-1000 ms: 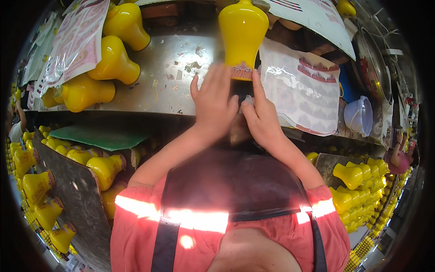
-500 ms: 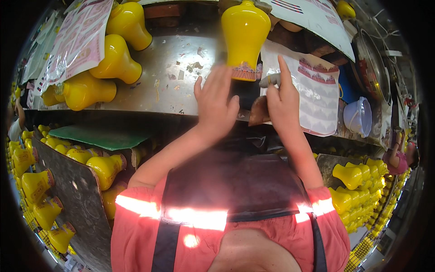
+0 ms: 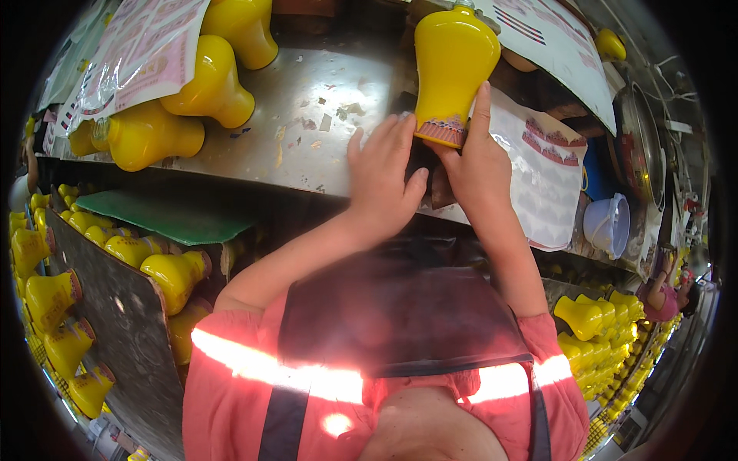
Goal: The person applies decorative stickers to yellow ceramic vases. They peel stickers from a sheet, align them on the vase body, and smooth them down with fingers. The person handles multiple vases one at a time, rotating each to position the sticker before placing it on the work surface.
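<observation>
A glossy yellow bottle point(image 3: 455, 65) lies with its neck pointing away from me and its base toward me. Around the base runs a patterned red and blue band point(image 3: 441, 131). My right hand point(image 3: 482, 169) grips the base end, index finger along the right side and thumb by the bottom edge. On the left, my left hand point(image 3: 380, 177) has its fingers stretched out, their tips at or very near the band; whether they press on it I cannot tell. A sheet of decals point(image 3: 542, 180), with a few coloured strips at its top, lies right of my right hand.
Several yellow bottles point(image 3: 211, 84) lie at the table's left, partly under a printed sheet point(image 3: 146, 61). A pale bucket point(image 3: 607, 225) stands at the right edge. Paper scraps dot the metal tabletop point(image 3: 296, 157). Boards with more bottles point(image 3: 177, 276) flank me below.
My right hand has gone from a raised, pointing finger beside the bottle to holding its base. My left hand stays by the base's left side. The whole view has shifted slightly.
</observation>
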Tool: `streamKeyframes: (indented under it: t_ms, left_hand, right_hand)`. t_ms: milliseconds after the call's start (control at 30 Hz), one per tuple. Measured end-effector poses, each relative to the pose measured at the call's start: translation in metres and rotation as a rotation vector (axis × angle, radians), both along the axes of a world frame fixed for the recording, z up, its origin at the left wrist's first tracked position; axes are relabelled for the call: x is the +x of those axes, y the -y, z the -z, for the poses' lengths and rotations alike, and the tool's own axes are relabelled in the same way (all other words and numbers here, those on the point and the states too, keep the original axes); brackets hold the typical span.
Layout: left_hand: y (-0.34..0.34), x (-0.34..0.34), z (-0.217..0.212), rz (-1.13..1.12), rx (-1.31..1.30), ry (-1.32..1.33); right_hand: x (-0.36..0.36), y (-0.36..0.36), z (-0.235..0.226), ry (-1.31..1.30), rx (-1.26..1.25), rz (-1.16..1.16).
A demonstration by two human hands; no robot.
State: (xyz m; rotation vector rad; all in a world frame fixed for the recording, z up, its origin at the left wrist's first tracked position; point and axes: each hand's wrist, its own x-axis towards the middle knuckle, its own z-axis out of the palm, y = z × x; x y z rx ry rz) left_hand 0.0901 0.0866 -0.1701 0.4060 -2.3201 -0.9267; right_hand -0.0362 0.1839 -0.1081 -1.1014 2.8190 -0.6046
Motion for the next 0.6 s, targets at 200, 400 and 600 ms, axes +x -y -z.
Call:
streamKeyframes:
  t_ms: [200, 400, 600]
  left_hand:
    - [0.002, -0.004, -0.003, -0.013, 0.074, -0.006]
    - [0.004, -0.007, -0.011, 0.012, 0.212, 0.003]
    - [0.006, -0.012, -0.018, 0.021, 0.271, 0.049]
  right_hand:
    - [-0.002, 0.000, 0.001, 0.101, -0.131, -0.022]
    - [-0.006, -0.004, 0.002, 0.239, -0.211, -0.021]
    - [-0.008, -0.007, 0.006, 0.320, -0.294, -0.083]
